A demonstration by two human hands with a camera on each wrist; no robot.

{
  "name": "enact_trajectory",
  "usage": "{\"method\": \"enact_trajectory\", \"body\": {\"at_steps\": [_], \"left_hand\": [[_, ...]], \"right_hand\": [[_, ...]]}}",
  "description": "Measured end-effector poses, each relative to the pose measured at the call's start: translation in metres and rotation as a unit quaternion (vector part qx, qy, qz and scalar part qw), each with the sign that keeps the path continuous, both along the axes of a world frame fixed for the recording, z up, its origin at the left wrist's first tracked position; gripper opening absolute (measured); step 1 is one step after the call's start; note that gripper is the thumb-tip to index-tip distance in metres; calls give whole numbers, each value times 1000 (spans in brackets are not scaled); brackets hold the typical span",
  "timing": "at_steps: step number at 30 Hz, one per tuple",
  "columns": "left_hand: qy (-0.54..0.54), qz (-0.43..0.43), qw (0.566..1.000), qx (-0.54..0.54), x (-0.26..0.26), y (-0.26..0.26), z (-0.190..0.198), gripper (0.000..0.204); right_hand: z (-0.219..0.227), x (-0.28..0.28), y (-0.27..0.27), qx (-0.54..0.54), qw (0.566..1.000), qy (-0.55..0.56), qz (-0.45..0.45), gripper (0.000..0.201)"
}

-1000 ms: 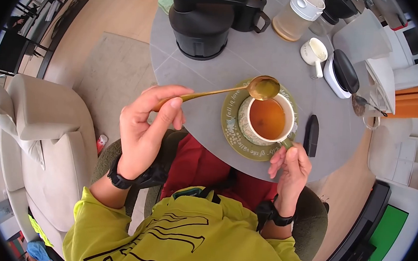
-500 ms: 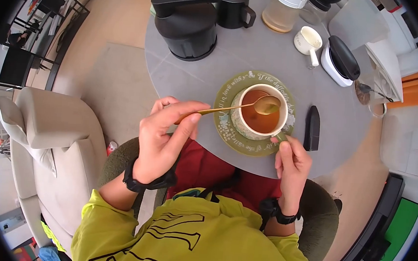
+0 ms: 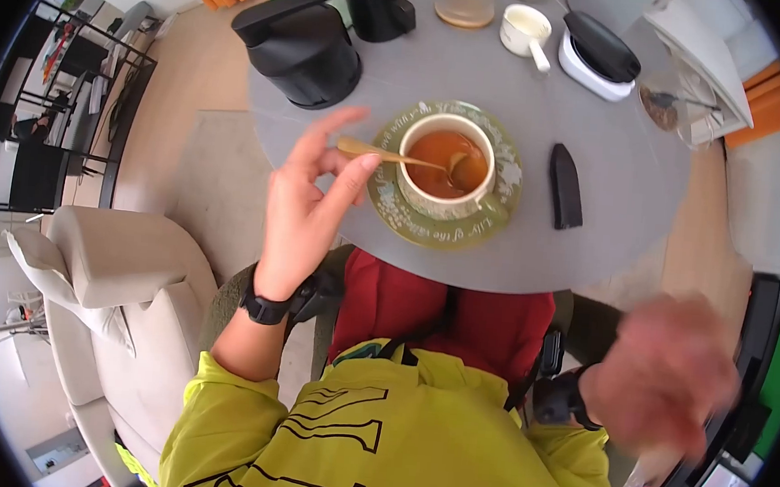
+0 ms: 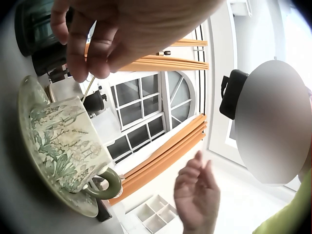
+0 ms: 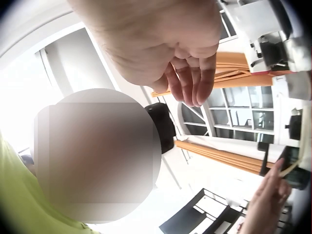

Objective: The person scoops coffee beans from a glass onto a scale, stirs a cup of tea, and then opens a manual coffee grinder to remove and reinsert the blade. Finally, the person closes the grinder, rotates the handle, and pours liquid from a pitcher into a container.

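Note:
In the head view my left hand (image 3: 306, 209) pinches the handle of a gold-coloured spoon (image 3: 372, 151) between thumb and fingers. The spoon's bowl dips into amber tea (image 3: 429, 150) inside a cup (image 3: 441, 209). Leaves and flowers decorate that cup's outside, plain in the left wrist view, and its handle is green. Beneath it lies a green saucer (image 3: 409, 230) with white lettering, on the grey table. My right hand (image 3: 664, 375), blurred, is raised beyond the table edge at lower right, away from the cup. Its fingers (image 5: 187, 87) bend loosely around nothing in the right wrist view.
Right of the saucer lies a long black object (image 3: 566, 186). Farther back stand a black lidded appliance (image 3: 304, 58), a black pot (image 3: 379, 6), a small white cup with a handle (image 3: 524, 32) and a white-and-black device (image 3: 599, 60). A cream sofa (image 3: 131, 269) is at left.
My right hand has let go of the cup's handle and swung away to the lower right. The spoon, raised over the cup earlier, has come down into the tea.

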State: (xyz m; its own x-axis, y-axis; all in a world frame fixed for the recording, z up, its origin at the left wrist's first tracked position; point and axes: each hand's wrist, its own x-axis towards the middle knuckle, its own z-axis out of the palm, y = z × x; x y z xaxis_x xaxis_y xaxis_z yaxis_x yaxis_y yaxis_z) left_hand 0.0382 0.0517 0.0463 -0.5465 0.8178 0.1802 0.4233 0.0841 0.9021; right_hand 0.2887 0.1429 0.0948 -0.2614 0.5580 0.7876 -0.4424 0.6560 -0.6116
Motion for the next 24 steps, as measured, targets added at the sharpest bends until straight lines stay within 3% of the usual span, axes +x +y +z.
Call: {"method": "enact_trajectory", "body": {"at_steps": [1, 3, 4, 6, 10, 17, 24], "left_hand": [[93, 27, 995, -5, 3, -2, 7, 37], [287, 96, 952, 49, 12, -18, 25, 37], [258, 92, 952, 138, 22, -27, 33, 38], [236, -25, 942, 236, 32, -45, 62, 35], [126, -248, 873, 400, 62, -76, 91, 34], [55, -300, 812, 498, 72, -85, 93, 34], [17, -308, 799, 517, 71, -89, 88, 35]], "right_hand": [[6, 21, -9, 25, 994, 107, 16, 24], [22, 31, -21, 73, 977, 193, 42, 24], [29, 29, -27, 93, 972, 212, 50, 24], [37, 23, -36, 107, 966, 226, 62, 24], [38, 16, -47, 116, 965, 224, 74, 24], [36, 19, -55, 128, 961, 227, 86, 27], [35, 19, -59, 126, 958, 238, 101, 30]]}}
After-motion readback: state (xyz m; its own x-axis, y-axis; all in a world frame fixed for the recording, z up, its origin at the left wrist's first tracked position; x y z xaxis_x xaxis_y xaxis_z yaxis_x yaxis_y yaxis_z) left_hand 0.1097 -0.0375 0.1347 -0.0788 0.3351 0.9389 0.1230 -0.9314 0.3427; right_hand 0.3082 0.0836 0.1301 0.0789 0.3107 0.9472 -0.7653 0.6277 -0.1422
